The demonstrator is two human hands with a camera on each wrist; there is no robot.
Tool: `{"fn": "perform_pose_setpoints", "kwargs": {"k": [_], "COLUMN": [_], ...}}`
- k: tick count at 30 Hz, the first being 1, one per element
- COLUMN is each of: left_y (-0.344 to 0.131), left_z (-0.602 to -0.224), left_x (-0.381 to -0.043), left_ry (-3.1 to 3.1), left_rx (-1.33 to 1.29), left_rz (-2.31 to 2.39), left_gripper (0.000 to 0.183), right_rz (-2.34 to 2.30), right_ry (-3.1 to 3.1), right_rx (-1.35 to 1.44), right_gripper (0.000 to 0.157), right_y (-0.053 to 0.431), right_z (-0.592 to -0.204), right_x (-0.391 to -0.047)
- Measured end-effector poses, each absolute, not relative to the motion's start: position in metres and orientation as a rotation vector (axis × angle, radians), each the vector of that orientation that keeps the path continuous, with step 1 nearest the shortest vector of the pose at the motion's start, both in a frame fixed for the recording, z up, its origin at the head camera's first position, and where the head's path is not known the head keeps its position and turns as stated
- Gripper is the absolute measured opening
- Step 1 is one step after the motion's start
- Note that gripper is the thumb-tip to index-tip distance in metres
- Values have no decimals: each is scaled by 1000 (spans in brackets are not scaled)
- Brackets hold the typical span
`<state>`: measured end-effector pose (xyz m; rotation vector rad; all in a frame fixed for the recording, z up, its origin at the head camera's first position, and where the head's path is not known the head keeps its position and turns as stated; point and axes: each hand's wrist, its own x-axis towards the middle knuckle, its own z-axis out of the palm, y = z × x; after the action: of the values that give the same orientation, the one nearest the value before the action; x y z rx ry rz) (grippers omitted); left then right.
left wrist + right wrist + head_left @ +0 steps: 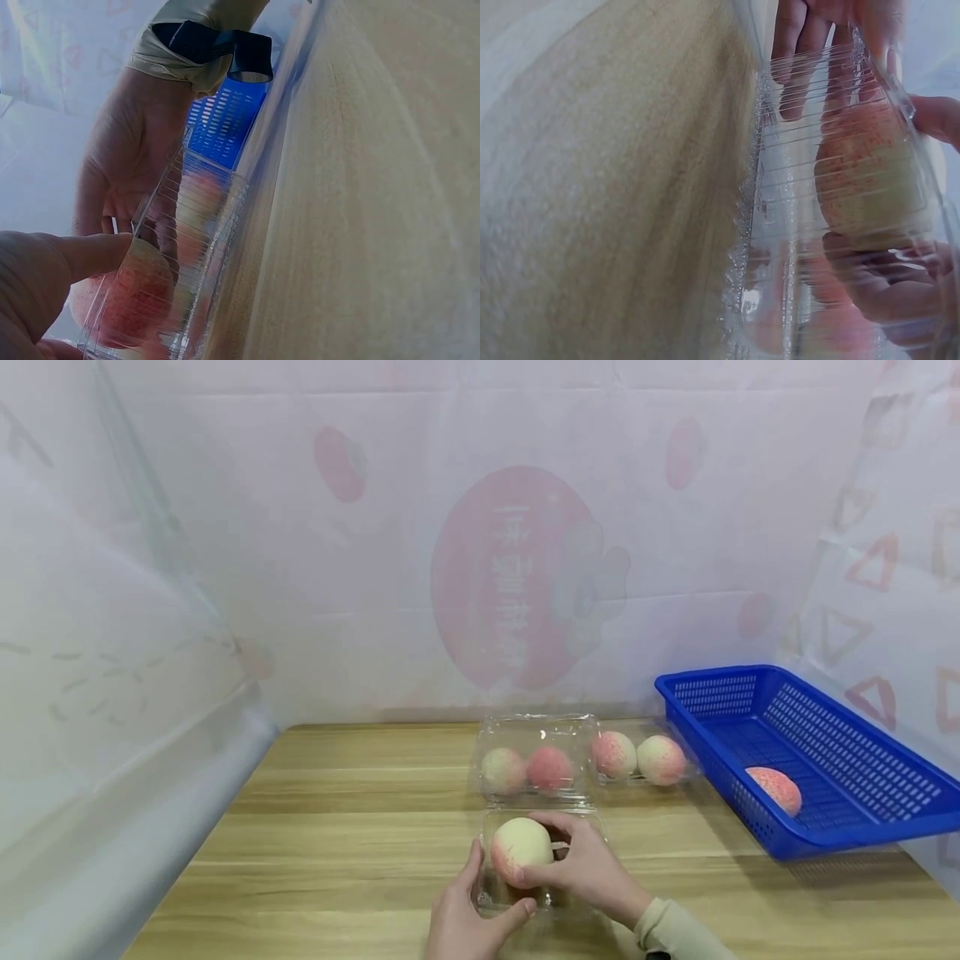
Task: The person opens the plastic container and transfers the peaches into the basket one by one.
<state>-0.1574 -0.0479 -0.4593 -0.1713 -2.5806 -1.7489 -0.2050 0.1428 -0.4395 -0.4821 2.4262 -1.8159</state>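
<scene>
Your right hand point(581, 867) pinches a peach point(522, 845) in the box's near half.

You have right thumb and fingers curled round the peach, which shows through the wall of the clear box point(491, 897); whether it touches the bottom you cannot tell. Your left hand point(467, 917) has thumb and forefinger spread wide at the box's near left corner. The box lies open on the tabletop point(337, 827), its far half towards the back edge; a pale peach point(503, 771) and a red peach point(551, 769) show there, inside or behind. Right of them, a second box point(636, 779) holds two more, beside the blue basket point(870, 837) along the right edge.
</scene>
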Motion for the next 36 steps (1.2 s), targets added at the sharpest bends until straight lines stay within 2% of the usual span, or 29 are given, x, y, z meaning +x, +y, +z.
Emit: {"fn": "perform_pose_setpoints", "kwargs": {"k": [36], "left_y": [-45], "left_z": [-459], "left_x": [-154], "left_ry": [-2568], "left_rx": [-92], "left_rz": [-1655], "left_gripper": [100], "right_rz": [-1956], "right_ry": [2384], "right_rx": [-452], "right_gripper": [74], "right_y": [153], "right_z": [-429], "right_x": [-204]}}
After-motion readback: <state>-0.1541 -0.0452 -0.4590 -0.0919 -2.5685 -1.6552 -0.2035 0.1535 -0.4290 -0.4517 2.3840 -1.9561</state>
